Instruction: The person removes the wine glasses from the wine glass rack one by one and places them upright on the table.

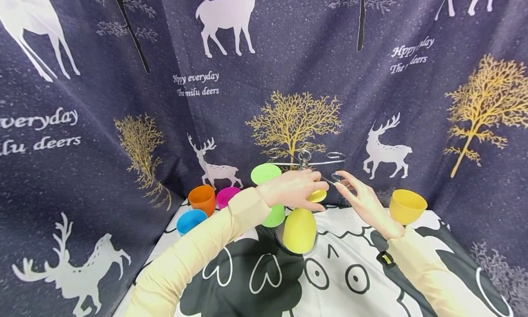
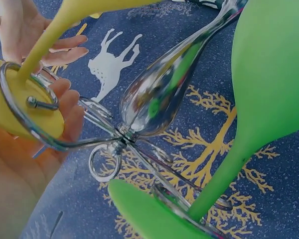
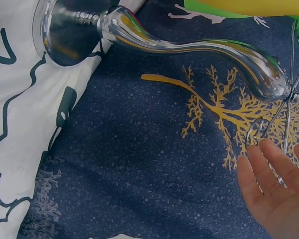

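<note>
A yellow goblet (image 1: pixel 300 230) hangs upside down from a chrome stemware rack (image 1: pixel 304 163), its round foot (image 2: pixel 27 102) seated in a wire loop. My left hand (image 1: pixel 294 188) holds that foot, with fingers curled behind it in the left wrist view. On the right, my right hand (image 1: pixel 363 204) reaches up to another wire loop (image 1: pixel 337 177), fingers extended and fingertips right at the wire. In the right wrist view the fingers (image 3: pixel 261 169) are nearly straight and carry nothing. Left of the yellow goblet, a green goblet (image 2: pixel 274 74) hangs inverted from the rack.
Orange (image 1: pixel 202 199), blue (image 1: pixel 191 221) and magenta (image 1: pixel 228 196) cups stand at the back left. A yellow cup (image 1: pixel 407 207) stands at the right. The rack's round base (image 3: pixel 70 32) rests on the patterned cloth (image 1: pixel 338 243), before a dark deer-print curtain (image 1: pixel 231 106).
</note>
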Action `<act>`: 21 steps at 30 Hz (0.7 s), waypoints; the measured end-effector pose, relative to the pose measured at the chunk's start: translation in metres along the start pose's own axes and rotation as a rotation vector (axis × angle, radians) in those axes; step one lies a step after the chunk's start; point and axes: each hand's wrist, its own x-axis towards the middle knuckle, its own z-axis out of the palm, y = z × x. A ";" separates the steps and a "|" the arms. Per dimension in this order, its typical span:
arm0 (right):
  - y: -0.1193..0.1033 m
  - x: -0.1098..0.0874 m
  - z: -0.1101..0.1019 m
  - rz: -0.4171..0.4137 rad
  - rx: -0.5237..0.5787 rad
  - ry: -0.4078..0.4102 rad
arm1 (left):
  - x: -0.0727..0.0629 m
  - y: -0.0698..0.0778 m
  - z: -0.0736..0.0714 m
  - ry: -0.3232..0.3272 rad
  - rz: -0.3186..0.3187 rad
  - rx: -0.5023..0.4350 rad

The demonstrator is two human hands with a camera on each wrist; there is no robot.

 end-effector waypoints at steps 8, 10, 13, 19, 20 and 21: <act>0.000 0.001 0.000 0.021 -0.017 -0.022 | -0.002 -0.001 -0.012 0.065 -0.018 0.018; 0.000 0.001 0.000 0.021 -0.019 -0.020 | -0.003 -0.002 -0.016 0.061 -0.036 0.003; 0.000 0.001 0.000 0.017 -0.016 -0.016 | -0.005 -0.002 -0.020 0.047 -0.057 -0.039; 0.000 0.001 0.000 0.006 -0.005 -0.001 | -0.007 -0.004 -0.023 0.041 -0.080 -0.093; 0.000 0.000 0.000 0.006 -0.005 -0.001 | -0.008 -0.004 -0.023 0.042 -0.081 -0.091; 0.000 0.000 0.000 0.007 -0.004 -0.001 | -0.009 -0.005 -0.023 0.042 -0.085 -0.093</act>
